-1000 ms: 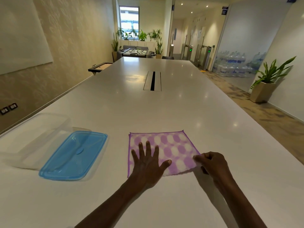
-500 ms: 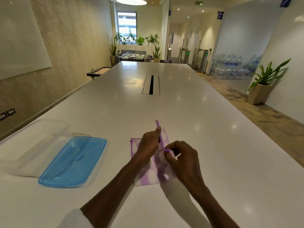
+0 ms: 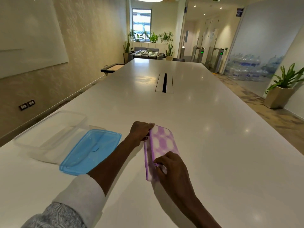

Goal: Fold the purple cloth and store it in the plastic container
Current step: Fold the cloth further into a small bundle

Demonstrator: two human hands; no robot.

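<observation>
The clear container [image 3: 49,137] sits empty near the tabletop's [image 3: 213,145] left edge, its blue lid [image 3: 90,152] alongside. The folded cloth [image 3: 162,145] lies mid-table, left hand [image 3: 141,132] pinching its far end, right hand [image 3: 171,165] pinching the near end.

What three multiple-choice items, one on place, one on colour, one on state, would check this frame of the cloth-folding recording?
1. Where does the blue lid lie?
A. on the table, beside the plastic container
B. closed on the container
C. under the cloth

2. What colours is the cloth?
A. blue and green
B. purple and white
C. plain grey

3. What state is the cloth in?
A. spread flat in one layer
B. inside the container
C. folded into a narrow strip, pinched at both ends

Answers:
1 A, the lid rests on the table against the open container.
2 B, purple patches on white.
3 C, the left hand pinches the far end and the right hand the near end.
</observation>
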